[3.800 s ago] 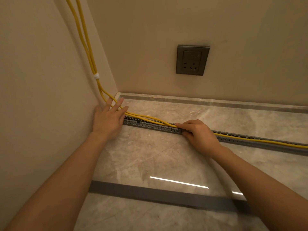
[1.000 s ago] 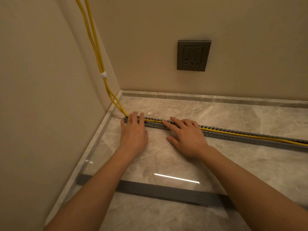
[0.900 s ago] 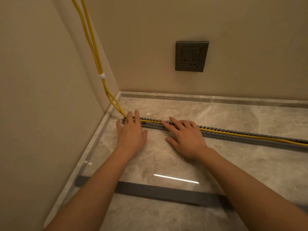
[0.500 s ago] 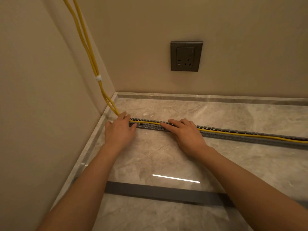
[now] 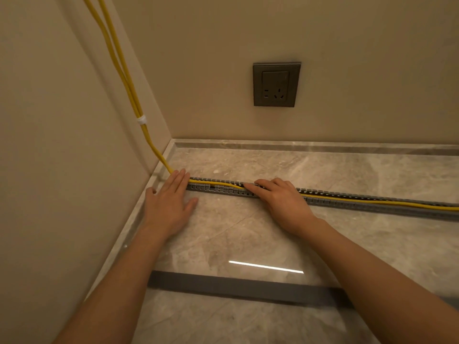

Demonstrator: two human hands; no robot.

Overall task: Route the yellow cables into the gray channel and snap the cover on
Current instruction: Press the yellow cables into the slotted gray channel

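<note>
Two yellow cables (image 5: 116, 60), bound by a white tie (image 5: 141, 120), come down the left wall and run right along the slotted gray channel (image 5: 347, 198) on the marble floor. My left hand (image 5: 169, 204) lies flat with its fingers together, the fingertips pressing on the cables at the channel's left end. My right hand (image 5: 280, 202) rests palm down, with its fingertips pushing the cables into the channel a little further right. Neither hand grips anything. The flat gray cover strip (image 5: 236, 286) lies on the floor nearer to me, under my forearms.
A dark wall socket (image 5: 276, 84) sits on the back wall above the channel. Beige walls meet in the corner at the left. A marble skirting (image 5: 298, 144) runs along the back wall, and a narrow one follows the left wall.
My left hand has flattened out, its fingertips now over the channel's left end. The right hand has stayed in place on the cables. The view has shifted slightly.
</note>
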